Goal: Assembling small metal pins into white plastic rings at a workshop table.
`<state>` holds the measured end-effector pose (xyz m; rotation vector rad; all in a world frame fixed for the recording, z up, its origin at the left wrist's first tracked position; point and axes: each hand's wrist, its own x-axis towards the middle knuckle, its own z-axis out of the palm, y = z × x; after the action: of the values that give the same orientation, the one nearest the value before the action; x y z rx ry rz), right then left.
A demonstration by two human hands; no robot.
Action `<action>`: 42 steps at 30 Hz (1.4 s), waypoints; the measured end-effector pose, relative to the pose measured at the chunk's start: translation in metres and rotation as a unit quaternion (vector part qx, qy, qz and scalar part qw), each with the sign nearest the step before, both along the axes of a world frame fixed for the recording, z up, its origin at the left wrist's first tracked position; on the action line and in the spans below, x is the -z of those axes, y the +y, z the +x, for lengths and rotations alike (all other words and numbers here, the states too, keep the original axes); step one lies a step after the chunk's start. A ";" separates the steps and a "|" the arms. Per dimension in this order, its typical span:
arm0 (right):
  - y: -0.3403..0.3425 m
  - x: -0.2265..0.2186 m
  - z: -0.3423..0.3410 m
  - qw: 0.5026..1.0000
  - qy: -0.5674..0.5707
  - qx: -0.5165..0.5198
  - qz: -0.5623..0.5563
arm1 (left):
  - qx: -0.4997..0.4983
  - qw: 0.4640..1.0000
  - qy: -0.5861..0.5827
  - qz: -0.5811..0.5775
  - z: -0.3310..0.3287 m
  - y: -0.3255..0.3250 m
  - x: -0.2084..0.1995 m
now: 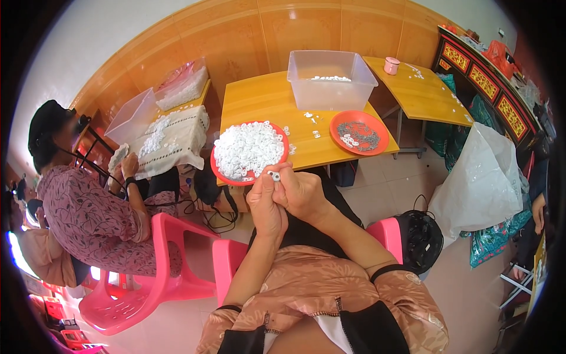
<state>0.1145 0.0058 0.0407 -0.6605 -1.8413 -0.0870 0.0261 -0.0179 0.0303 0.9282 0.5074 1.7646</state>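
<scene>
My left hand (266,206) and my right hand (302,192) are pressed together in front of me, at the table's near edge. Between their fingertips they grip a small white plastic piece (273,176) with two dark spots. Just beyond them stands a red bowl (216,171) heaped with similar white pieces (249,147). Farther right on the table, an orange-red bowl (382,131) contains many small grey parts (364,137) and several white pieces (349,141). Some loose white pieces (315,134) lie between the bowls.
A clear plastic bin (333,91) stands at the back of the yellow table (253,94). To the left, a person (100,206) works at a cloth-covered table (183,147). A pink chair (159,277) is beside me. On the right are a large white sack (480,183) and a black bag (420,239).
</scene>
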 end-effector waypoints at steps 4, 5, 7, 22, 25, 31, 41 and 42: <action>0.001 -0.001 -0.001 0.999 0.006 -0.006 -0.038 | -0.021 1.000 -0.011 -0.012 0.000 0.001 -0.002; 0.000 -0.001 -0.001 0.997 0.024 -0.021 -0.070 | -0.023 1.000 -0.001 -0.012 -0.001 0.001 -0.004; -0.002 -0.002 -0.001 0.990 0.049 -0.060 -0.117 | -0.034 0.999 0.005 -0.019 -0.004 0.003 -0.002; 0.003 -0.006 0.006 0.772 0.292 -0.305 -0.475 | -0.051 0.997 0.055 -0.020 -0.007 0.015 0.011; 0.007 -0.003 0.009 0.717 0.316 -0.328 -0.527 | -0.063 0.994 0.083 -0.019 -0.011 0.016 0.011; 0.021 -0.001 0.019 0.687 0.279 -0.350 -0.572 | -0.090 0.982 0.166 0.004 -0.017 0.023 0.018; 0.109 -0.046 0.049 0.831 0.128 -0.189 -0.507 | -0.134 0.982 0.112 -0.070 -0.034 0.029 0.007; 0.110 -0.056 0.046 0.822 0.216 -0.153 -0.504 | -0.136 0.981 0.113 -0.076 -0.033 0.029 0.010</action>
<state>0.1601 0.1159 0.0968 -0.9703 -1.4143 1.2364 -0.0066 0.0112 0.0200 0.9918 0.9408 1.8402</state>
